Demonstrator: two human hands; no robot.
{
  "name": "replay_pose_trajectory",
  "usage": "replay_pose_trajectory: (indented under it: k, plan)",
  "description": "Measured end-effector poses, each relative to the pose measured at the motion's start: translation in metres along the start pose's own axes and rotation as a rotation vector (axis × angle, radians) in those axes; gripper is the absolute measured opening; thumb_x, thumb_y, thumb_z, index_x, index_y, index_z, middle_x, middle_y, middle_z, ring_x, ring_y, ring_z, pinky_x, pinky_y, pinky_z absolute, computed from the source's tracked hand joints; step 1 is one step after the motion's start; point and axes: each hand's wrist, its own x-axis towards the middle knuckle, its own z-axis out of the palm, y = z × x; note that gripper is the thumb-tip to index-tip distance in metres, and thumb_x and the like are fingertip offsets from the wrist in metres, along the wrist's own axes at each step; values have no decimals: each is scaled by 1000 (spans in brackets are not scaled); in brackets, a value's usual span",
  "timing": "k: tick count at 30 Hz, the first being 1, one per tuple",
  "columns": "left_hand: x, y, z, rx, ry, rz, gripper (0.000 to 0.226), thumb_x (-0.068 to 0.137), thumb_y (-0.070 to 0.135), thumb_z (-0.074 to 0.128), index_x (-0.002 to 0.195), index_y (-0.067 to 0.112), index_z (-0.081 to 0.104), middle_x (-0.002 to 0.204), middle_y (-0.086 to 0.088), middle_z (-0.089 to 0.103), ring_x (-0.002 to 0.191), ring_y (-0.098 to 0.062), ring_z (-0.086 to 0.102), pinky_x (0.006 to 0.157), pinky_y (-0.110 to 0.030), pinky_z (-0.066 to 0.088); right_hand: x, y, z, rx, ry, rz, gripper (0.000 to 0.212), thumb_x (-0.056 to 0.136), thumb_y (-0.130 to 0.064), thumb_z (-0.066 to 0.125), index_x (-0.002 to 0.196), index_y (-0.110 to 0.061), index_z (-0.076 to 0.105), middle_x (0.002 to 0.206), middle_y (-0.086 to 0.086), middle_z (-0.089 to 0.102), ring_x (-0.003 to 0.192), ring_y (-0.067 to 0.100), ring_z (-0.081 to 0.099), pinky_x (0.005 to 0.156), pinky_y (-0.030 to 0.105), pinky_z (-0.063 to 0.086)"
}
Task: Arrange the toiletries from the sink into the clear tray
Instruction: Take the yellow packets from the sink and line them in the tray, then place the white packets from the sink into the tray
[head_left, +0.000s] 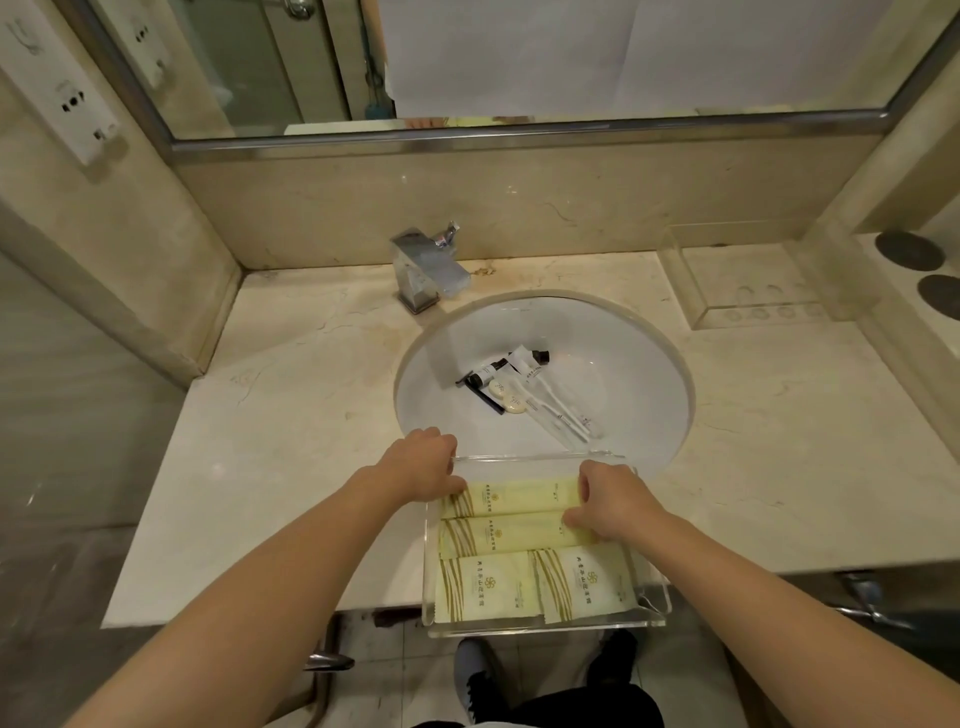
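Note:
A clear tray (655, 610) sits on the counter's front edge, overhanging it, with several pale yellow packets (511, 532) laid flat inside. My left hand (423, 462) grips the tray's far left corner. My right hand (613, 501) rests inside the tray, its curled fingers on the long yellow packets. In the white sink (623, 364) lie a black-capped tube (527, 361), a small dark bottle (488, 370), a black comb (483, 397), small oval soaps (506, 397) and wrapped toothbrushes (563, 410).
A chrome faucet (423, 267) stands behind the sink at the left. A second clear tray (748, 280) sits at the back right of the marble counter (291, 415). Two dark round coasters (911, 252) lie at the far right. A mirror spans the wall above.

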Motion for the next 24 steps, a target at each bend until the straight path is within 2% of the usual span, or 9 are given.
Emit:
replay_pose_trajectory:
  k: [7, 10, 13, 15, 18, 19, 21, 22, 24]
  plan:
    - [10, 7, -11, -125, 66, 23, 45, 78, 52, 66, 104, 18, 51, 101, 1, 48, 92, -20, 50, 77, -32, 45, 11, 7, -11, 53, 163, -112, 24, 85, -26, 58, 66, -20, 45, 68, -1, 55, 64, 19, 53, 57, 30, 42]
    - [20, 19, -17, -207, 115, 14, 45, 82, 53, 62, 108, 17, 53, 101, 2, 48, 91, -18, 50, 83, -35, 48, 18, 12, -20, 136, 285, -157, 19, 87, -23, 57, 70, -19, 48, 63, -3, 55, 61, 20, 54, 58, 35, 46]
    - [35, 34, -20, -338, 113, -59, 42, 88, 46, 59, 113, 13, 53, 105, -4, 56, 89, -18, 51, 84, -34, 47, 29, 20, -30, 199, 345, -158, 10, 87, -21, 56, 78, -18, 53, 64, -5, 57, 64, 21, 58, 60, 39, 49]
    - [46, 46, -23, -467, 70, -134, 44, 93, 41, 55, 124, 10, 49, 109, -6, 58, 94, -20, 54, 85, -33, 45, 40, 27, -36, 276, 328, -131, 7, 87, -20, 55, 81, -17, 56, 70, -4, 62, 68, 20, 60, 64, 39, 50]
    - [63, 64, -29, -657, -47, -245, 49, 96, 38, 51, 134, 9, 42, 127, -10, 53, 114, -25, 54, 91, -31, 40, 59, 36, -44, 350, 225, -124, 8, 88, -16, 54, 83, -16, 60, 82, -1, 67, 77, 20, 62, 72, 37, 52]
    - [70, 69, -28, -707, -84, -262, 42, 96, 36, 50, 128, 10, 46, 122, -11, 53, 108, -25, 55, 88, -31, 41, 65, 39, -46, 358, 188, -124, 7, 89, -15, 55, 85, -16, 61, 87, 0, 67, 81, 20, 61, 75, 35, 51]
    - [85, 78, -25, -792, -138, -295, 21, 97, 32, 49, 104, 12, 50, 106, -9, 49, 89, -22, 51, 80, -32, 43, 80, 43, -47, 355, 121, -114, 6, 89, -16, 55, 91, -17, 61, 98, 3, 66, 88, 18, 59, 78, 31, 49]
    - [92, 83, -23, -835, -148, -318, 20, 98, 31, 48, 101, 12, 49, 105, -8, 49, 88, -22, 50, 79, -32, 44, 89, 45, -45, 346, 88, -102, 9, 89, -17, 56, 96, -16, 62, 104, 3, 64, 92, 17, 58, 78, 28, 47]
    - [107, 92, -18, -929, -170, -366, 33, 97, 33, 49, 119, 8, 50, 113, -9, 52, 97, -22, 53, 81, -32, 47, 106, 48, -43, 324, 10, -63, 22, 89, -22, 57, 109, -16, 62, 114, 4, 59, 98, 19, 58, 79, 26, 43]
